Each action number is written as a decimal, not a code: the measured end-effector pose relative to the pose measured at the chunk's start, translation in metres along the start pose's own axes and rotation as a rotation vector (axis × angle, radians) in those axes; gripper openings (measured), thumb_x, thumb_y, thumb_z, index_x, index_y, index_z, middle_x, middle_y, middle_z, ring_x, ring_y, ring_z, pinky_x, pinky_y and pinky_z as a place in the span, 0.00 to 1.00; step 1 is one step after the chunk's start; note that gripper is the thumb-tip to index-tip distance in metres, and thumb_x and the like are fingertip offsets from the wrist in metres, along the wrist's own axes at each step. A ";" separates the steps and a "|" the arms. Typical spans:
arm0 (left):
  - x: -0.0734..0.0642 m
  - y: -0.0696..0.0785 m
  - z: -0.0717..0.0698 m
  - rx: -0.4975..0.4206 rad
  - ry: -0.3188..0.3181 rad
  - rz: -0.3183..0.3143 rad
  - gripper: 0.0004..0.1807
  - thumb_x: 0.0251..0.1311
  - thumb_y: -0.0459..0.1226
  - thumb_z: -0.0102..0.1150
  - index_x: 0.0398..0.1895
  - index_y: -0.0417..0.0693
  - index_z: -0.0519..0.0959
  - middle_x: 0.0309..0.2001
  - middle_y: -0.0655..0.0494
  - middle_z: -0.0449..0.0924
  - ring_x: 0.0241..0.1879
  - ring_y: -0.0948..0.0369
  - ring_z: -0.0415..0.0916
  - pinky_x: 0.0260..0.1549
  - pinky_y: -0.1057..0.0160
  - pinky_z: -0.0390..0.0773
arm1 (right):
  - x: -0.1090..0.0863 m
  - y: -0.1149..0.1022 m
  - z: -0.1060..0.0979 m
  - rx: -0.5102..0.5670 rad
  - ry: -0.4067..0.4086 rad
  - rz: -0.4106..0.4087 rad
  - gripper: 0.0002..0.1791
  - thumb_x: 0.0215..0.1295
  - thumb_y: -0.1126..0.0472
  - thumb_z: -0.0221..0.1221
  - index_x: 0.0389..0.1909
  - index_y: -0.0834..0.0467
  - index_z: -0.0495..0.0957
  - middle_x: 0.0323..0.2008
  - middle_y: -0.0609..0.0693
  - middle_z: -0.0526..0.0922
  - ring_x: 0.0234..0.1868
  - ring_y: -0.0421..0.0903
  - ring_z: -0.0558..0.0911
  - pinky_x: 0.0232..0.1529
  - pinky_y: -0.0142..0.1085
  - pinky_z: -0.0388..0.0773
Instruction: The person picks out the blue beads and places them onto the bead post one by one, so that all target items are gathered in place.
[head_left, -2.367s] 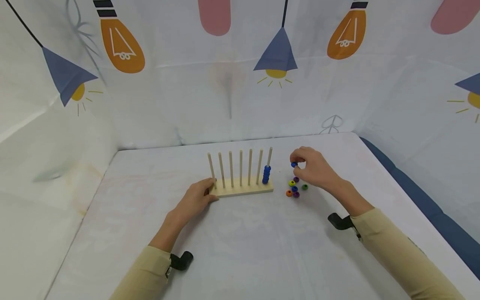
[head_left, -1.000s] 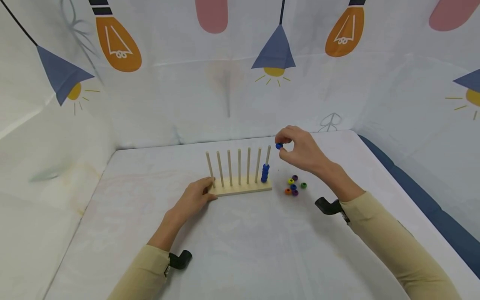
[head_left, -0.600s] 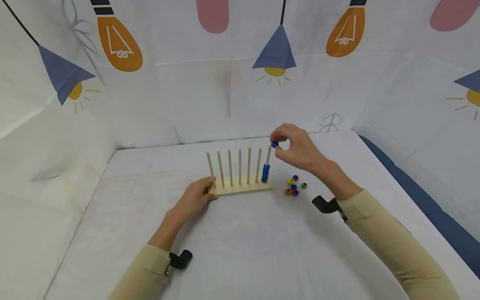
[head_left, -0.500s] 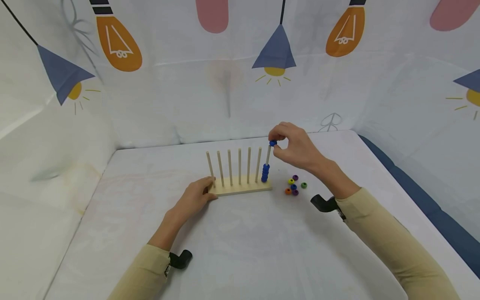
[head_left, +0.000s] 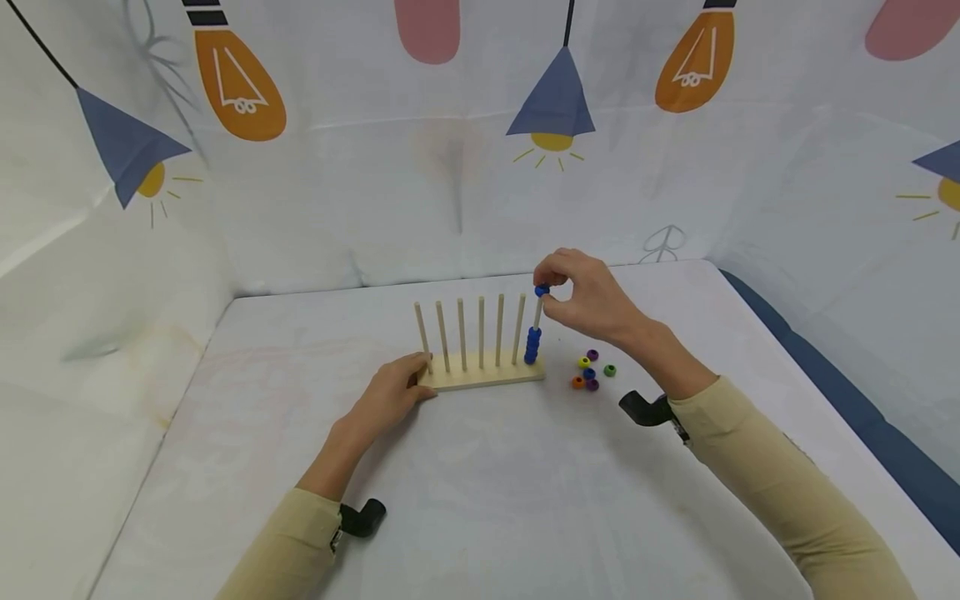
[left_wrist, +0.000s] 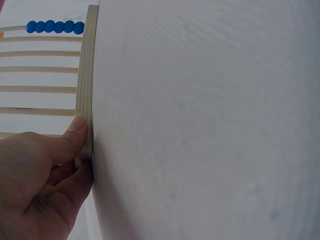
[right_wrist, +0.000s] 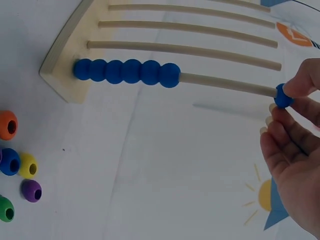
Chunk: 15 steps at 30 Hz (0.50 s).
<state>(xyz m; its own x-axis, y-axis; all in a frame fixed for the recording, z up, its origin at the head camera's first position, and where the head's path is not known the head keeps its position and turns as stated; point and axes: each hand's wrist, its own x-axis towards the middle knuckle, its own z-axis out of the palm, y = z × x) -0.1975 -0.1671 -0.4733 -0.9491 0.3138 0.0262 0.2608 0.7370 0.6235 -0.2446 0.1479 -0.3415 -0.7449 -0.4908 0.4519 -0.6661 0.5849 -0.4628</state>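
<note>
My right hand (head_left: pixel 592 292) pinches a blue bead (right_wrist: pixel 283 95) between thumb and fingers, right at the tip of the last peg (right_wrist: pixel 227 83) on the right. Lower on that same peg sits a stack of several blue beads (right_wrist: pixel 131 71), resting against the base. The wooden peg rack (head_left: pixel 483 377) stands upright on the table; its other pegs are bare. At the rack's left end my left hand (head_left: pixel 392 387) grips the base, thumb on the near side, as the left wrist view shows (left_wrist: pixel 52 170).
Right of the rack lie loose beads: orange (head_left: pixel 577 382), yellow (head_left: pixel 583 362), green (head_left: pixel 610 370), a blue one (head_left: pixel 588 373) and two purple, one of them the far purple bead (head_left: pixel 592 355). A white sheet with printed lamps (head_left: pixel 551 100) hangs behind the white table (head_left: pixel 480 500).
My right hand has lifted the blue bead from beside the loose beads and carried it up and left to the tip of the last peg. The left hand stays on the rack.
</note>
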 end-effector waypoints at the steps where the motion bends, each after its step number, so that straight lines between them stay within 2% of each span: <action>1: 0.000 0.000 0.000 -0.002 0.000 -0.001 0.30 0.60 0.36 0.67 0.66 0.40 0.72 0.60 0.45 0.79 0.52 0.56 0.76 0.53 0.52 0.77 | 0.000 0.001 0.001 -0.004 -0.003 0.003 0.10 0.58 0.70 0.61 0.41 0.59 0.80 0.39 0.52 0.81 0.42 0.47 0.75 0.46 0.40 0.74; 4: 0.001 0.000 0.001 -0.008 -0.003 -0.005 0.30 0.60 0.36 0.67 0.66 0.40 0.72 0.60 0.45 0.78 0.53 0.56 0.76 0.53 0.52 0.77 | -0.001 0.003 0.002 -0.014 -0.013 0.017 0.10 0.58 0.69 0.61 0.42 0.60 0.80 0.39 0.52 0.81 0.42 0.47 0.76 0.46 0.40 0.75; 9: 0.001 -0.001 0.000 -0.013 -0.010 -0.015 0.33 0.61 0.36 0.67 0.69 0.38 0.69 0.66 0.43 0.73 0.63 0.52 0.73 0.61 0.49 0.75 | -0.002 0.005 0.005 -0.014 -0.034 0.047 0.09 0.59 0.67 0.62 0.41 0.59 0.80 0.39 0.52 0.81 0.42 0.48 0.77 0.46 0.40 0.76; 15: 0.001 -0.001 0.000 -0.006 -0.009 -0.011 0.33 0.61 0.37 0.67 0.68 0.38 0.70 0.65 0.43 0.75 0.60 0.52 0.75 0.59 0.50 0.75 | -0.004 0.006 0.008 0.004 -0.063 0.088 0.09 0.60 0.66 0.62 0.41 0.59 0.79 0.39 0.52 0.81 0.42 0.49 0.77 0.46 0.41 0.76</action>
<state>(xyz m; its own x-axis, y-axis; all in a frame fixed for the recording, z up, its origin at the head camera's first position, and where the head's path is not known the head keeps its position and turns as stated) -0.1988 -0.1674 -0.4744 -0.9501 0.3116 0.0121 0.2496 0.7368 0.6284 -0.2462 0.1484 -0.3518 -0.8012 -0.4775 0.3607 -0.5982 0.6251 -0.5014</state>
